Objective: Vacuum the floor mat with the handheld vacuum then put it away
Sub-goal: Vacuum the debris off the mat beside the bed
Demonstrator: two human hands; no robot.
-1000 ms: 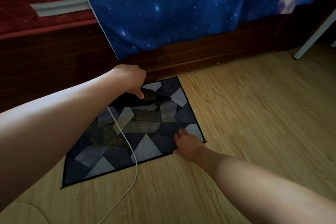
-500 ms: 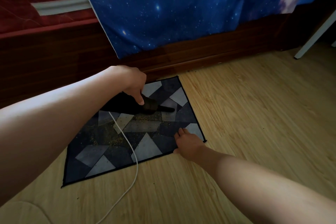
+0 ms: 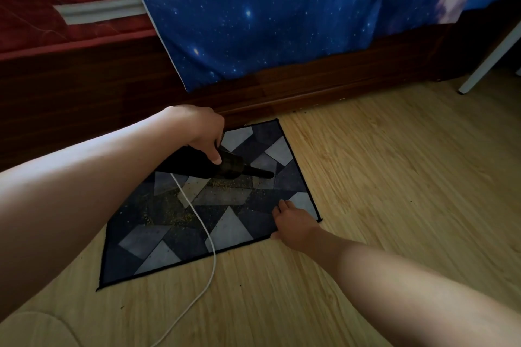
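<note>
Two hands at the floor mat (image 3: 231,229).
Left hand (image 3: 201,132) grips handheld vacuum (image 3: 225,167), nozzle down on mat; right hand (image 3: 293,222) presses flat on its corner.

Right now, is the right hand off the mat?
No, the right hand rests on the near right corner of the floor mat.

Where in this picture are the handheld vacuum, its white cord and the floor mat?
handheld vacuum (image 3: 231,168): head view, on its dust cup behind the nozzle.
white cord (image 3: 209,235): head view, on the stretch lying across the mat.
floor mat (image 3: 229,229): head view, on a bare pale triangle near its front edge.
</note>
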